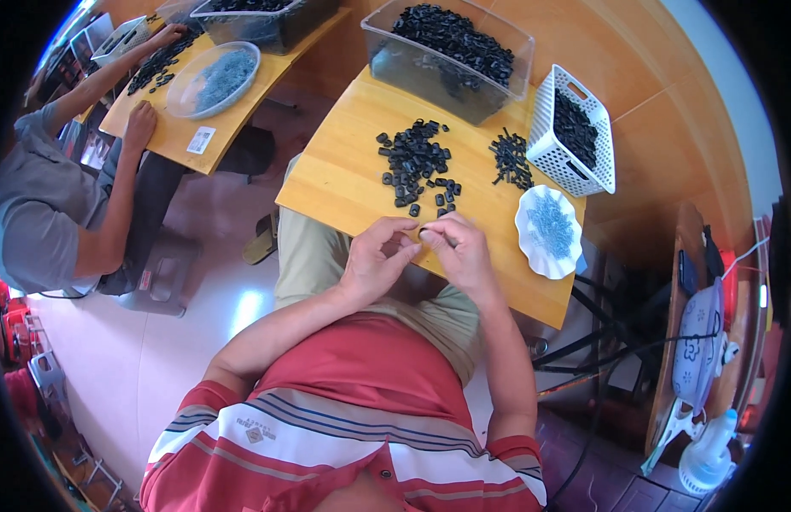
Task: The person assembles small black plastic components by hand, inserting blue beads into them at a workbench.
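Observation:
My left hand (380, 263) and my right hand (464, 258) meet at the table's front edge, fingertips nearly touching. A small dark piece (423, 231) shows at my right thumb and forefinger, which are closed on it. My left fingers are curled, thumb and forefinger close to that piece; whatever they hold is hidden. Just beyond lies a loose pile of small black plastic parts (417, 158), several strays nearest my fingers. Right of it is a smaller heap of thin black pieces (511, 160). A white scalloped dish (527, 224) holds small clear bluish pieces (551, 229).
At the table's back stands a clear plastic bin (451, 90) full of black parts. A white perforated basket (575, 175) with black parts sits at the right edge. On the left, another person (50, 205) works at a second table (178, 136). A white fan-like device (707, 456) is low right.

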A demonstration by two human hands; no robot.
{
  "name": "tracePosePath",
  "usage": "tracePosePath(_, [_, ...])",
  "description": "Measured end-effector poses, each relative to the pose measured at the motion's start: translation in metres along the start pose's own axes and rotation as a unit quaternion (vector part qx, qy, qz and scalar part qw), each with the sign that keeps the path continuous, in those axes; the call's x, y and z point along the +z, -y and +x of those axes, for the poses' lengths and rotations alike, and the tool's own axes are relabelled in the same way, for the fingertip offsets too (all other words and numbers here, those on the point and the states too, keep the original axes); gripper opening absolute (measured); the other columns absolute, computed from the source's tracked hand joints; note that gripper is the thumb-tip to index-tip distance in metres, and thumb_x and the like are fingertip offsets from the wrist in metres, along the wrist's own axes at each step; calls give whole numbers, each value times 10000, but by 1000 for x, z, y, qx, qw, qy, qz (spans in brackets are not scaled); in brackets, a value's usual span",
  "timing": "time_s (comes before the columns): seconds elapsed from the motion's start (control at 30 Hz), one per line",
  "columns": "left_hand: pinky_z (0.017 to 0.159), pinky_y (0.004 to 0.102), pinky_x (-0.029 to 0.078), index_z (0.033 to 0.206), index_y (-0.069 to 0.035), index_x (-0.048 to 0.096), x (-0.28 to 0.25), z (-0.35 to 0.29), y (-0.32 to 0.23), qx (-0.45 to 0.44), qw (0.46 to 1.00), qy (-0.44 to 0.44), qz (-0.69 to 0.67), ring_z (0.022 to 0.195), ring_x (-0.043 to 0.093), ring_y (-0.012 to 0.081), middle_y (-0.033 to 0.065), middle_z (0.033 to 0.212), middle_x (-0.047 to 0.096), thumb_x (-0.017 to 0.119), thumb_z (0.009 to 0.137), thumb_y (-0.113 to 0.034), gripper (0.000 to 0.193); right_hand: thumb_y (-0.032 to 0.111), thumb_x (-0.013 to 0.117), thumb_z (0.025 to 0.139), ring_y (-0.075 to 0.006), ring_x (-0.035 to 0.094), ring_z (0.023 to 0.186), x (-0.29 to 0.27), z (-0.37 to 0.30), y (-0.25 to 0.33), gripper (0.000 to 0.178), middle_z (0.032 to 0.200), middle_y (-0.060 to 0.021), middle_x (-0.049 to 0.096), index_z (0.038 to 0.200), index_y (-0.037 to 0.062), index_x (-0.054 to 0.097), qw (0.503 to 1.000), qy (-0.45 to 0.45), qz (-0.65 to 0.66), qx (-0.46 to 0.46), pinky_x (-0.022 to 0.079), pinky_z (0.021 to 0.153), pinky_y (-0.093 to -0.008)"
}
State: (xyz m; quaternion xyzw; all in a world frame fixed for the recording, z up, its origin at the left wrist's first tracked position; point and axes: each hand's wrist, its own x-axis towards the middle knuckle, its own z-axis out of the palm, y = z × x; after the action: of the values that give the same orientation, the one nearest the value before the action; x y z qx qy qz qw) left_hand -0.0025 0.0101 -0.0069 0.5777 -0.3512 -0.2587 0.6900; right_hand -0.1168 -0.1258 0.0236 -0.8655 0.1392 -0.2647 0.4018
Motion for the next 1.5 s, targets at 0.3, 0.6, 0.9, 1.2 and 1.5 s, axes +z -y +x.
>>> tracePosePath(0.3, [728, 225, 520, 1067, -2, 672, 4, -6, 1, 14, 998, 61, 18, 808, 627, 86, 29, 916, 674, 711, 888, -7, 183, 130, 703, 914, -41, 559, 629, 3, -32, 19, 140, 777, -6, 660, 977, 6, 686, 940, -20, 252, 229, 456, 526, -220])
tracePosePath(0.6, [675, 210, 520, 1058, 11, 663, 4, -8, 0, -30, 997, 67, -7, 736, 614, 64, 31, 829, 666, 722, 867, -18, 202, 136, 630, 862, -373, 637, 924, -97, -34, -21, 164, 967, -172, 663, 985, 35, 673, 942, -99, -278, 158, 502, 793, -441])
tracePosePath(0.9, [727, 217, 516, 1031, 6, 695, 4, -6, -2, -53, 993, 97, -44, 813, 631, 81, 37, 910, 686, 716, 879, -42, 161, 139, 584, 912, -384, 626, 1005, -127, -31, -33, 169, 1064, -139, 644, 1014, 50, 685, 836, 23, -481, 264, 509, 853, -479])
tracePosePath(1.2, [621, 196, 489, 1021, -9, 694, 3, 5, 11, -28, 995, 78, -48, 674, 576, 36, 12, 823, 641, 732, 864, -24, 162, 129, 578, 883, -374, 636, 964, -125, -17, -52, 143, 986, -151, 654, 955, 76, 690, 830, 45, -494, 253, 510, 818, -475])
tracePosePath(1.5, [638, 198, 482, 1014, -17, 687, 13, 7, 8, -45, 990, 132, -24, 720, 587, 41, 1, 843, 636, 726, 866, -4, 154, 129, 544, 884, -419, 645, 896, -132, -27, -54, 159, 975, -193, 675, 953, 63, 671, 858, 29, -457, 233, 501, 781, -526])
